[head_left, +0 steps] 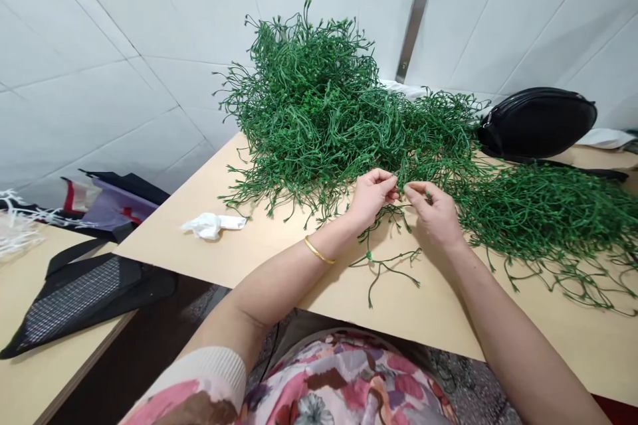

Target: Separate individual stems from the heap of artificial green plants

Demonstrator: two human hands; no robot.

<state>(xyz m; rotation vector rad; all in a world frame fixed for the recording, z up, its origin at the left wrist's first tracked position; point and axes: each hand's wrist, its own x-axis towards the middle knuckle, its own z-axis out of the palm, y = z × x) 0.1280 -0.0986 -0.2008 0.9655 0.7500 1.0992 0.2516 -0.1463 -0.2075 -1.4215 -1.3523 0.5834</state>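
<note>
My left hand point(371, 198), with a gold bangle on its wrist, is pinched closed on a thin green plastic sprig. Facing it a small gap away, my right hand point(437, 214) also has thumb and finger pressed together at the same green stems; its exact hold is partly hidden. Below the hands a loose branched sprig point(369, 257) lies on the tabletop. Behind them rises a large tangled heap of green plastic sprigs point(319, 113). To the right of my right hand spreads a lower pile of similar sprigs point(553, 209).
A black zipped bag point(543, 123) stands at the back right of the wooden table point(172, 249). Crumpled white tissue point(212, 226) lies on the left. A lower surface at far left carries a black mesh piece point(74, 302). White tiled wall point(164, 6) closes off the back.
</note>
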